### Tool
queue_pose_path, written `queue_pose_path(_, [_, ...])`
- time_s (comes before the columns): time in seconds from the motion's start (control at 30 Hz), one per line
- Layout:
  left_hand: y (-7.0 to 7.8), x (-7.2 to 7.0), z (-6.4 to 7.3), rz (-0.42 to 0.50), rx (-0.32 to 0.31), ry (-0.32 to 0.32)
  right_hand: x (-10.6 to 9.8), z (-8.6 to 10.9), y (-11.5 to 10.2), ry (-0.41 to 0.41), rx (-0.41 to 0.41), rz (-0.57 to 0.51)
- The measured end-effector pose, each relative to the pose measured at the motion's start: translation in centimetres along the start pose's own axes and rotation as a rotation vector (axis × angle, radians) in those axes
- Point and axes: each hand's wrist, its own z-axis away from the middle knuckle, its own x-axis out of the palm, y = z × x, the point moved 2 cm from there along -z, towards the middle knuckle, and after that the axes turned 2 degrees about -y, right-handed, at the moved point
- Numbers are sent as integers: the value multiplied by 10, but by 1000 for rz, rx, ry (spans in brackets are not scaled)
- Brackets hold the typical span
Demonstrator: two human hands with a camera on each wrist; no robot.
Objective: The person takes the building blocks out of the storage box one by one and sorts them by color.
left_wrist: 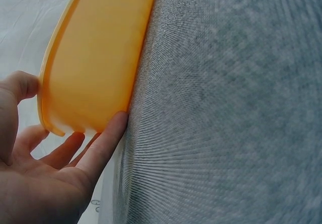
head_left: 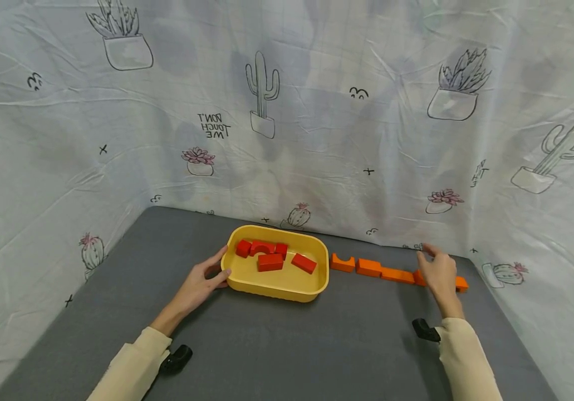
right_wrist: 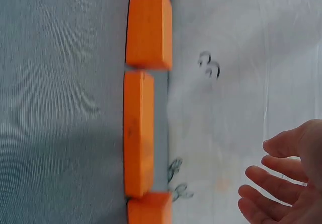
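Observation:
A yellow plastic tub (head_left: 276, 291) stands on the grey table with several red blocks (head_left: 270, 262) inside, one of them arched. My left hand (head_left: 206, 274) holds the tub's left end, its thumb at the rim and its fingers against the outer wall; the left wrist view shows one fingertip (left_wrist: 121, 118) low at the tub's base. To the right of the tub runs a row of orange blocks (head_left: 398, 275), the leftmost with a curved notch. Over the right part of this row hovers my right hand (head_left: 439, 273), fingers spread and holding nothing, partly hiding the blocks behind it.
A pale sheet (head_left: 317, 156) printed with cactus drawings hangs behind and on both sides of the table (head_left: 292, 351). The orange row lies close to the table's back edge. A black wrist device (head_left: 425, 329) shows at the right sleeve, another (head_left: 176, 359) at the left.

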Motion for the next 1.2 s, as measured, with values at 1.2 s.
queue_pose_path(1.2, [1, 1, 0, 28, 0, -28, 124, 46, -187, -550, -547, 143])
